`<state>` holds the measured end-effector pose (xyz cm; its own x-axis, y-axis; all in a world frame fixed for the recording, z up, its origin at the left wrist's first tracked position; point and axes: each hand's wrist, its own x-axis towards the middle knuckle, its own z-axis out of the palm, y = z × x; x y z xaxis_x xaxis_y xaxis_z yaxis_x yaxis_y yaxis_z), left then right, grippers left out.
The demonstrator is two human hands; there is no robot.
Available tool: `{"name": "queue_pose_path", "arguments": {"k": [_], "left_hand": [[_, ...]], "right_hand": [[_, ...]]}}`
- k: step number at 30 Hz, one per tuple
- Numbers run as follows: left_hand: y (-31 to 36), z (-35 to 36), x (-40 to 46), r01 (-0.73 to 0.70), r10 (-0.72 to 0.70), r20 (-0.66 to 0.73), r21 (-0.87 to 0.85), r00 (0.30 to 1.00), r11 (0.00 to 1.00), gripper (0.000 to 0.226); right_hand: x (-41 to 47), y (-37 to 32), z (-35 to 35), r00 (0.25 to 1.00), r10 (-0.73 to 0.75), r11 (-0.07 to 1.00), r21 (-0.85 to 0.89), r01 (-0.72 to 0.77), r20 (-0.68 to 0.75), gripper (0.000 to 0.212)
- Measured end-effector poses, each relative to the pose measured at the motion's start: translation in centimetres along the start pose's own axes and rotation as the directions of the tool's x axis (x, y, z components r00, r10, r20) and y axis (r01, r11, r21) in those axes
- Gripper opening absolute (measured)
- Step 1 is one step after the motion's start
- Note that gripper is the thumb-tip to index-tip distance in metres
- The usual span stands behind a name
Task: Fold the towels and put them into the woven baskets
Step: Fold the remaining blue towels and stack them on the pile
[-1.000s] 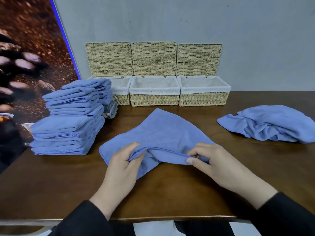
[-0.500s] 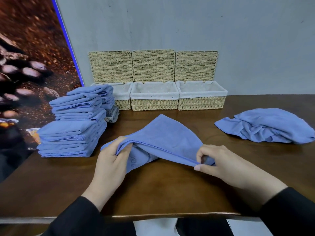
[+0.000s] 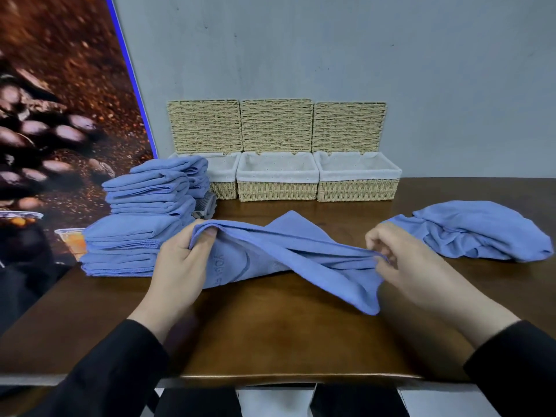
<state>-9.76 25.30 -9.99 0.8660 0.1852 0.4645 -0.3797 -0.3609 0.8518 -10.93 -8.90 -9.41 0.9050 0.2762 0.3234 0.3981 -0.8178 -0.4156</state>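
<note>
A blue towel (image 3: 288, 254) is stretched between my hands just above the brown table (image 3: 270, 335), its far part still resting on the wood. My left hand (image 3: 180, 266) pinches its left corner and my right hand (image 3: 403, 260) pinches the right edge. Three woven baskets with white liners stand open along the wall: left (image 3: 224, 188), middle (image 3: 276, 191), right (image 3: 358, 191); their linings show nothing inside. A stack of folded blue towels (image 3: 135, 236) sits at the left, partly hiding the left basket. A crumpled heap of blue towels (image 3: 481, 233) lies at the right.
The basket lids (image 3: 276, 124) lean upright against the grey wall. A coffee-bean poster (image 3: 60, 115) stands at the left of the table. A small striped grey item (image 3: 207, 207) lies behind the folded stack. The table's near edge runs just in front of my sleeves.
Both hands have lifted the towel's near edge off the table and moved apart, pulling it taut. The camera has tilted up a little.
</note>
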Motion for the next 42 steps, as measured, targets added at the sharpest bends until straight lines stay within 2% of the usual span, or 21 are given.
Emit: {"name": "queue_pose_path", "arguments": {"k": [2,3,5,8,9,11,13,15,18,20,23,25,26,29,32,34,36,37,39,42], "left_hand": [[-0.5,-0.4,0.7,0.018,-0.019,-0.019,-0.024,1.000,1.000,0.036],[-0.6,-0.7,1.1,0.012,-0.012,-0.023,-0.027,1.000,1.000,0.043],[-0.6,-1.2,1.6,0.013,-0.015,-0.048,-0.042,0.999,0.999,0.050],[-0.2,-2.0,2.5,0.047,-0.059,-0.113,-0.104,0.992,0.993,0.029],[-0.1,-2.3,2.8,0.048,-0.063,-0.122,-0.119,0.991,0.992,0.028],[0.1,-3.0,3.6,0.049,-0.065,-0.105,-0.147,0.992,0.988,0.028],[0.3,-3.3,4.0,0.076,-0.085,-0.080,-0.107,0.993,0.991,0.033],[0.9,-3.4,4.4,0.122,-0.128,-0.060,-0.088,0.990,0.989,0.039],[2.1,-3.4,5.0,0.145,-0.151,-0.029,-0.153,0.988,0.977,0.031],[2.7,-3.7,5.7,0.133,-0.136,-0.009,-0.177,0.991,0.975,0.034],[3.4,-4.3,7.0,0.127,-0.122,0.043,-0.151,0.992,0.980,0.066],[4.0,-4.5,7.8,0.106,-0.097,0.063,-0.157,0.993,0.982,0.068],[4.6,-4.4,8.0,0.095,-0.086,0.063,-0.158,0.994,0.983,0.061],[5.1,-4.2,9.4,0.059,-0.057,0.019,-0.126,0.998,0.990,0.037],[4.9,-4.4,11.0,0.027,-0.025,0.060,-0.029,0.998,0.999,0.045],[4.7,-4.0,12.1,0.013,-0.024,0.078,0.142,0.997,0.990,0.047],[4.6,-3.2,13.3,0.031,-0.048,0.059,0.250,0.997,0.968,0.044],[4.9,-2.8,13.8,0.047,-0.061,0.051,0.245,0.997,0.968,0.042],[5.8,-2.2,14.6,0.089,-0.094,0.050,0.105,0.994,0.991,0.031],[7.3,-1.6,14.5,0.008,-0.010,-0.011,-0.100,1.000,0.995,0.015]], "right_hand": [[0.0,-0.1,-0.7,0.985,-0.167,0.975,-0.138,0.172,0.048,0.049],[0.1,0.1,-1.1,0.972,-0.219,0.951,-0.204,0.233,0.088,0.046],[0.7,0.5,-1.9,0.961,-0.240,0.912,-0.307,0.272,0.137,0.038],[1.2,0.3,-3.5,0.982,-0.068,0.885,-0.444,0.141,0.175,0.024],[1.0,0.0,-4.3,0.981,0.007,0.867,-0.490,0.090,0.192,0.024],[0.6,-0.6,-5.6,0.988,0.077,0.863,-0.506,0.000,0.131,0.024],[0.6,-0.8,-6.4,0.997,0.069,0.891,-0.448,-0.074,-0.027,0.038],[1.3,-1.3,-6.5,0.981,0.046,0.941,-0.321,-0.106,-0.191,0.043],[2.3,-2.5,-6.9,0.926,0.092,0.990,-0.061,-0.123,-0.366,0.023],[3.0,-3.4,-7.2,0.881,0.185,0.979,0.158,-0.127,-0.435,0.010],[4.0,-3.8,-7.8,0.833,0.315,0.888,0.450,-0.091,-0.455,0.016],[4.5,-4.1,-8.3,0.822,0.354,0.813,0.581,-0.035,-0.446,0.019],[4.6,-4.3,-8.7,0.823,0.355,0.794,0.607,-0.015,-0.444,0.021],[4.8,-4.4,-10.3,0.850,0.312,0.825,0.564,-0.021,-0.425,0.019],[5.3,-3.5,-11.3,0.870,0.364,0.864,0.469,-0.183,-0.332,0.011],[6.2,-2.6,-11.4,0.866,0.421,0.869,0.392,-0.300,-0.270,0.016],[7.3,-2.4,-11.1,0.861,0.454,0.802,0.526,-0.284,-0.228,0.015],[7.7,-2.6,-11.0,0.859,0.458,0.752,0.615,-0.238,-0.227,0.014],[8.8,-2.6,-11.0,0.847,0.442,0.702,0.702,-0.121,-0.295,0.017],[9.0,-3.1,-11.5,0.802,0.383,0.726,0.686,0.046,-0.458,0.024]]}}
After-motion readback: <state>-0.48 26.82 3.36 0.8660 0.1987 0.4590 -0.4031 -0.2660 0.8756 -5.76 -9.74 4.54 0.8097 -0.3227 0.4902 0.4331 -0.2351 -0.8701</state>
